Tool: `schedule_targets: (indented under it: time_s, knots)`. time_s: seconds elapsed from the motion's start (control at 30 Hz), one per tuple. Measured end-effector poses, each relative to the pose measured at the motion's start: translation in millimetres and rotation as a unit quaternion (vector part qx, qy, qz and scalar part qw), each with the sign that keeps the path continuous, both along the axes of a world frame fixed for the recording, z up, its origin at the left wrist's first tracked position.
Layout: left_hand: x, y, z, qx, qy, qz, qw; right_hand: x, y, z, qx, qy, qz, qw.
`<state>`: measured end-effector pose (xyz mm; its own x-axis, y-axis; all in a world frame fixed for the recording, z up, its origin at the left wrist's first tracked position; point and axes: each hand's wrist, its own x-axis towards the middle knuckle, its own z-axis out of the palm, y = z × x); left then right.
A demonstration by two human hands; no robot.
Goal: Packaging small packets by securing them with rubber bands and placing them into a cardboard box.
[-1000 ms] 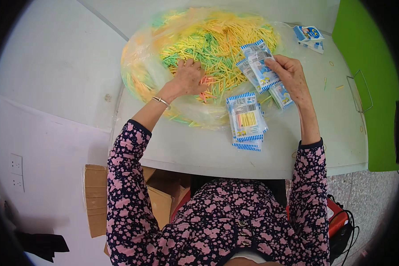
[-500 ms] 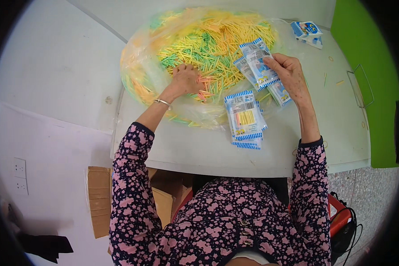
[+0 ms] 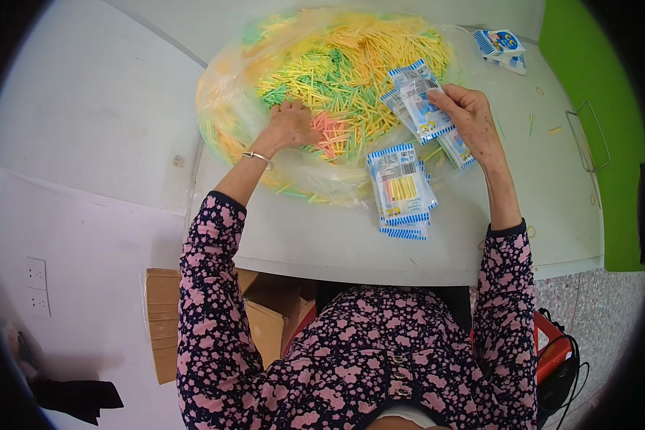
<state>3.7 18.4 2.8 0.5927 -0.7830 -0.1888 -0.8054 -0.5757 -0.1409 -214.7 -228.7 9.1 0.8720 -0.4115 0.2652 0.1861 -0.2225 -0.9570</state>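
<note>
A heap of thin pastel sticks [image 3: 369, 86], yellow, green, orange and pink, fills a large clear plastic bag [image 3: 226, 107] that lies open. At the heap's near left side, my left hand [image 3: 291, 126] rests palm down with its fingers spread, next to a patch of pink sticks. My right hand [image 3: 474, 123] pinches a few overlapping blue-and-white packets [image 3: 421, 100] between thumb and fingers, above the bag's right side. Another blue-striped packet [image 3: 457, 149] shows just below them. Nearer to me lies a small pile of packets [image 3: 398, 186]; yellow sticks show through the top one's window.
More packets [image 3: 500, 44] lie at the table's far right, by a green panel [image 3: 577, 86]. A wire handle [image 3: 593, 140], loose sticks and rubber bands are scattered on the right of the white table [image 3: 322, 251]. Cardboard boxes [image 3: 163, 322] stand below at the left.
My left hand has shifted slightly left, its fingers opening out and more pink sticks showing beside it. The right hand keeps its hold on the packets.
</note>
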Motion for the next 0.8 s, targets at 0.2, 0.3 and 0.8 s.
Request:
schedule_targets:
  time_s: [0.2, 0.3, 0.8]
  knots:
    - [-1, -17, 2, 0.035, -0.007, -0.006, 0.999, -4, -4, -1, -0.002, -0.004, -0.011, 1.0]
    - [9, -9, -17, 0.012, -0.01, 0.003, 1.0, -4, 0, 2, -0.005, -0.002, -0.005, 1.0]
    - [-1, 2, -39, -0.227, -0.209, -0.133, 0.942, 2, 8, 2, 0.032, -0.003, 0.007, 0.999]
